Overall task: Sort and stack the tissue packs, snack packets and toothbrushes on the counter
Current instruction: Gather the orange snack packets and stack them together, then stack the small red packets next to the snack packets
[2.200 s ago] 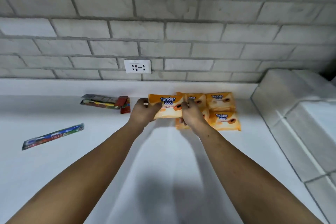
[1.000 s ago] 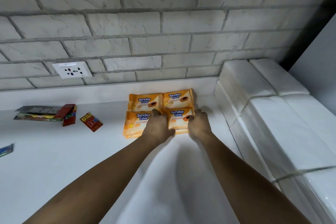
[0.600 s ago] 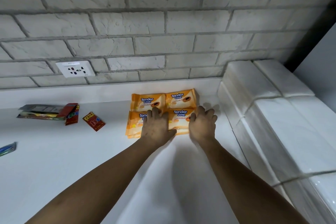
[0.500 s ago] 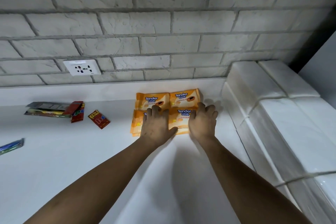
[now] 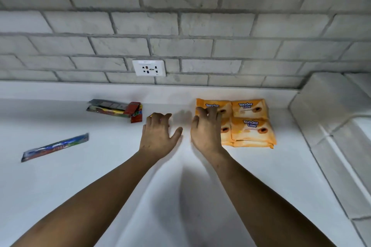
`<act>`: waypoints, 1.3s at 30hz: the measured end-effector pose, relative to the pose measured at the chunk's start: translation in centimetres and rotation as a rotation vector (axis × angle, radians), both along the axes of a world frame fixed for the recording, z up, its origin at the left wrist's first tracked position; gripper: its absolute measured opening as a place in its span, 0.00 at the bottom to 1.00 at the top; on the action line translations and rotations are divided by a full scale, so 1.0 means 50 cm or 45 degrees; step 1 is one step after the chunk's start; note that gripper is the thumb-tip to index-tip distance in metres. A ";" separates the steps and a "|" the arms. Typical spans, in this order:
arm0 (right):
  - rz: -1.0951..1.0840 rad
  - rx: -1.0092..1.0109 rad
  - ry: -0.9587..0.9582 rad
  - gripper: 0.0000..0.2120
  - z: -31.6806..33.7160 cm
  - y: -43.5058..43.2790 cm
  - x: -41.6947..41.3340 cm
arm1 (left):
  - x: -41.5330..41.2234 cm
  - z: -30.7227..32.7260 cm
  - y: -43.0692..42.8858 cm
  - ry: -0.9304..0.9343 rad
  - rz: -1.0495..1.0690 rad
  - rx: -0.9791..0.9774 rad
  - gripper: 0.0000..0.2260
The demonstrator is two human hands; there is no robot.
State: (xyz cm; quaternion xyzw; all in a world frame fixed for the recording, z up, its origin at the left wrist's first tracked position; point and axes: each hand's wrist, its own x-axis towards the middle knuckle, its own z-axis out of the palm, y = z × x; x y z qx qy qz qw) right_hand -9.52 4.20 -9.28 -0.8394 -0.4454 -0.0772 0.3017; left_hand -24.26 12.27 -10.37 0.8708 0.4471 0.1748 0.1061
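As the open left grip (image 5: pixel 158 134) shifts from tissue packs (image 5: pixel 251 124) to snack packet (image 5: pixel 151 115), open right grip (image 5: pixel 206 128) overhangs their left edge.

Orange tissue packs (image 5: pixel 251 124) with dark blue lettering and brown round marks lie on a plain white counter (image 5: pixel 180 196). The wall (image 5: pixel 180 26) shows a pale grey brick pattern with darker grey joints, around a white socket (image 5: pixel 149 68). A toothbrush pack (image 5: pixel 55 147) is blue with red and green; the snack packets (image 5: pixel 135 112) are red with multicoloured print.
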 end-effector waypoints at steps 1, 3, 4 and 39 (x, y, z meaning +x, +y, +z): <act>0.039 0.003 0.007 0.16 0.000 0.013 -0.026 | -0.024 0.000 0.016 -0.007 0.009 -0.022 0.32; 0.116 -0.017 0.008 0.20 -0.003 0.033 -0.071 | -0.065 -0.001 0.045 0.034 -0.005 -0.061 0.30; 0.155 -0.039 -0.007 0.22 -0.007 0.042 -0.092 | -0.084 -0.003 0.058 0.079 -0.033 -0.065 0.29; 0.101 -0.950 -0.046 0.27 -0.064 0.241 -0.095 | -0.034 -0.064 0.299 0.566 -0.606 -0.238 0.33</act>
